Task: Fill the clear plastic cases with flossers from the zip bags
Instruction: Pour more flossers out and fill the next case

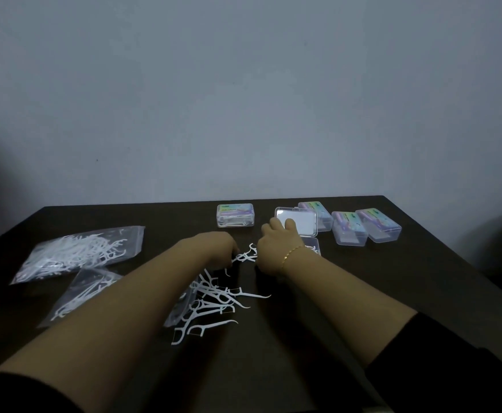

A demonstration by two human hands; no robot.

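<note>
Flossers [245, 257] got pinched between both hands mid-counter, left hand [214, 245] and right hand [273, 248] each curled on them. Open case [296, 222] sat just beyond, toward the far edge.

White flossers [217, 296] loose mid-table, zip bags [77, 251] at left, clear closed cases [365, 226] and one open case [297, 221] behind.

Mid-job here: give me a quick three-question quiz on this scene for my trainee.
1. True or false: the full zip bag lies left of the left hand.
2. Which is open: A) the case by the right hand, B) the lone closed case?
3. Fill in: the loose flossers lie between the two ____.

Key: 1 true; 2 A, its lid stands raised; 3 forearms.
</note>
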